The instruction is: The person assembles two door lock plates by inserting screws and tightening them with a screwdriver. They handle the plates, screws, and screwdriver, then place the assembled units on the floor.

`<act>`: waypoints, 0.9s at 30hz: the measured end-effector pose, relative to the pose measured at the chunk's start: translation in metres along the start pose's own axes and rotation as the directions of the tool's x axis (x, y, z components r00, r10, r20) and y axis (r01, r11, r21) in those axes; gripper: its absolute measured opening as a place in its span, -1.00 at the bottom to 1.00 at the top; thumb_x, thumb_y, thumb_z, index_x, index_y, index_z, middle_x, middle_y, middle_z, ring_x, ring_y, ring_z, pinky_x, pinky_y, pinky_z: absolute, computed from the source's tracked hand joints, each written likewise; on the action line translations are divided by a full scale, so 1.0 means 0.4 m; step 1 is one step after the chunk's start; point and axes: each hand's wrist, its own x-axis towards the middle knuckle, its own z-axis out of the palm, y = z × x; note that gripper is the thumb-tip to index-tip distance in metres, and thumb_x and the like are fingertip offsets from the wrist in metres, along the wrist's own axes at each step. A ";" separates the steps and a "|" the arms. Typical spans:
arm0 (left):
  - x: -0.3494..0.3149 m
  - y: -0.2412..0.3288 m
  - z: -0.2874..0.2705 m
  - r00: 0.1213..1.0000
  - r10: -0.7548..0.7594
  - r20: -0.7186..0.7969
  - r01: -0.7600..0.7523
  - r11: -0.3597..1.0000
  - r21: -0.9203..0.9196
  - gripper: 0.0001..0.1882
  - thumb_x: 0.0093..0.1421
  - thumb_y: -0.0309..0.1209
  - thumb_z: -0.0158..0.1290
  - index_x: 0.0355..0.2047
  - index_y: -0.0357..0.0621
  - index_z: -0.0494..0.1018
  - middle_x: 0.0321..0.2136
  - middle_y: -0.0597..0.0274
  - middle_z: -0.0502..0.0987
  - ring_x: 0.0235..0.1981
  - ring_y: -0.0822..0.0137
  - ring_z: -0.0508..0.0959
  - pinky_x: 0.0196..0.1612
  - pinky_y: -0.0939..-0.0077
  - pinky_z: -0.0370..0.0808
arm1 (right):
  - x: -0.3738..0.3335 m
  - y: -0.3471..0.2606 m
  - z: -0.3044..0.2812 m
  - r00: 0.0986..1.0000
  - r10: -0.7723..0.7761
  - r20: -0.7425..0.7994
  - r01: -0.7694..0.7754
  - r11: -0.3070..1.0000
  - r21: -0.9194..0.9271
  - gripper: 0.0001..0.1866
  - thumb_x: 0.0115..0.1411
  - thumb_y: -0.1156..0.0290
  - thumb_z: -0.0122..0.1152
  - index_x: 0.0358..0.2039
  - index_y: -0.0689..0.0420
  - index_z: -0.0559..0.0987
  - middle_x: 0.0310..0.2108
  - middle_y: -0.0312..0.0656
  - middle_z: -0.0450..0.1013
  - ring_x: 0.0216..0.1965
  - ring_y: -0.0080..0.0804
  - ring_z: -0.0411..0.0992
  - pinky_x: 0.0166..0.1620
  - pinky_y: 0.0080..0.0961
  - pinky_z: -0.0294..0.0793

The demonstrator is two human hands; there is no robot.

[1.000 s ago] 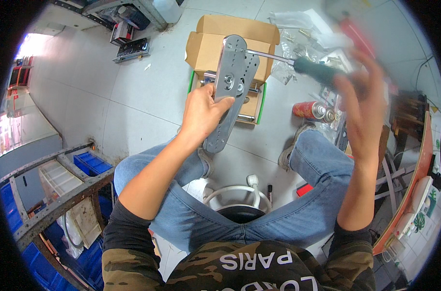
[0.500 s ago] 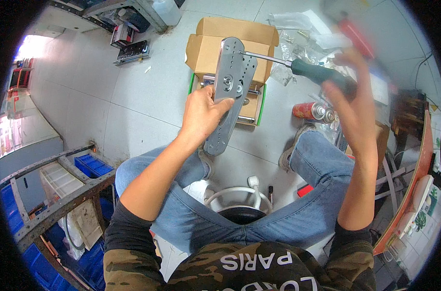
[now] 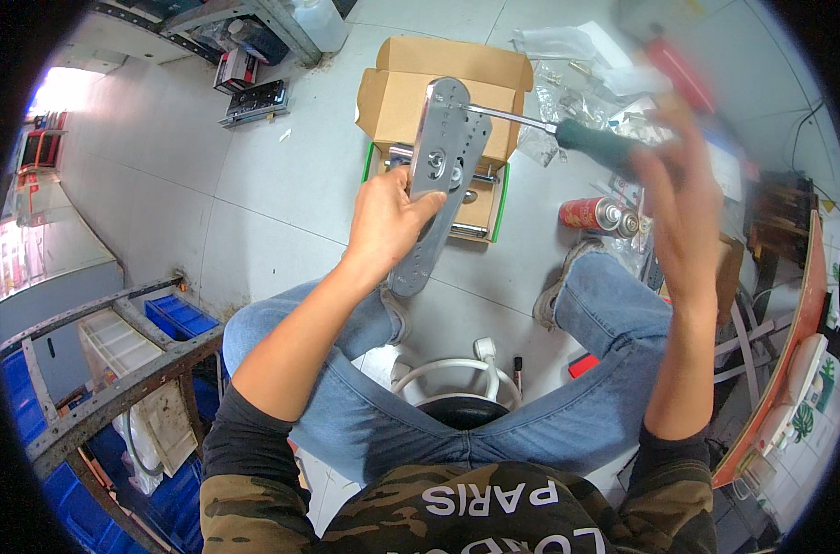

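Observation:
My left hand (image 3: 388,222) grips a pair of long, round-ended metal plates (image 3: 436,134) dotted with small holes and joined face to face at a slight angle. Its thumb presses on the front plate below a round fitting. My right hand (image 3: 683,198), smeared by motion, is around the handle end of a screwdriver (image 3: 586,143) with a dark green grip. The steel shaft runs level to the left, and its tip meets the plates near their upper end; the exact contact is too small to make out. Behind the plates is an opened cardboard box (image 3: 448,60) with metal parts inside.
Red spray cans (image 3: 586,213) lie on the floor by my right foot, near clear plastic bags (image 3: 554,92). A metal rack with blue bins (image 3: 180,316) stands at the left. Below me is a stool (image 3: 462,406) with a white ring. A black metal device (image 3: 256,102) lies at the far left.
The screwdriver tip stays at the plates' upper end while my right hand shifts its hold on the handle. In the picture, plates and box sit slightly lower.

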 end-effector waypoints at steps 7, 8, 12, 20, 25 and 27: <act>-0.001 0.010 -0.003 1.000 -0.008 0.012 0.008 1.000 -0.012 -0.76 -0.06 -0.43 0.10 -0.41 -0.38 0.46 -0.61 0.11 0.52 -0.57 0.43 0.50 -0.46 0.53 0.42 | 0.011 0.000 0.003 0.950 -0.311 0.013 0.311 0.945 -0.106 -0.59 0.00 0.37 0.18 -0.12 0.15 0.35 -0.25 -0.12 0.37 -0.27 -0.39 0.39 -0.27 -0.56 0.37; 0.001 0.011 -0.004 1.000 -0.009 0.014 0.009 1.000 -0.002 -0.78 -0.04 -0.44 0.10 -0.41 -0.38 0.45 -0.58 0.14 0.52 -0.55 0.47 0.48 -0.45 0.56 0.42 | 0.011 -0.002 0.004 0.955 -0.296 0.027 0.297 0.950 -0.096 -0.59 0.00 0.36 0.18 -0.12 0.16 0.35 -0.25 -0.13 0.37 -0.26 -0.38 0.39 -0.26 -0.55 0.37; -0.001 0.010 -0.004 1.000 -0.017 -0.001 0.017 0.999 -0.034 -0.75 -0.08 -0.41 0.10 -0.43 -0.37 0.46 -0.63 0.09 0.52 -0.59 0.38 0.51 -0.46 0.49 0.43 | 0.005 -0.012 0.000 0.971 0.236 0.034 -0.237 0.971 0.041 -0.61 -0.01 0.39 0.16 -0.14 0.18 0.36 -0.23 -0.14 0.35 -0.20 -0.39 0.34 -0.18 -0.54 0.31; -0.003 0.010 -0.005 1.000 -0.002 -0.001 0.002 0.999 -0.034 -0.76 -0.07 -0.42 0.10 -0.43 -0.37 0.46 -0.63 0.10 0.52 -0.59 0.40 0.51 -0.45 0.50 0.42 | 0.007 0.002 0.004 0.971 0.240 0.004 -0.240 0.970 0.023 -0.62 0.01 0.37 0.16 -0.14 0.17 0.37 -0.29 -0.14 0.38 -0.29 -0.48 0.36 -0.28 -0.61 0.33; -0.004 0.014 -0.009 1.000 -0.013 0.025 0.014 1.000 -0.009 -0.76 -0.05 -0.44 0.11 -0.40 -0.39 0.46 -0.58 0.14 0.52 -0.55 0.47 0.48 -0.45 0.55 0.42 | 0.010 0.001 0.015 0.981 -0.180 -0.067 0.184 0.981 0.056 -0.63 0.04 0.33 0.14 -0.13 0.17 0.37 -0.33 -0.14 0.41 -0.31 -0.53 0.38 -0.31 -0.65 0.33; -0.002 0.012 -0.006 1.000 -0.013 -0.008 0.012 1.000 -0.013 -0.76 -0.07 -0.43 0.09 -0.41 -0.36 0.47 -0.64 0.11 0.52 -0.59 0.40 0.50 -0.46 0.50 0.42 | 0.011 -0.002 0.013 0.983 -0.182 -0.015 0.182 0.981 0.059 -0.62 0.04 0.34 0.15 -0.13 0.17 0.37 -0.29 -0.15 0.40 -0.29 -0.52 0.38 -0.29 -0.65 0.33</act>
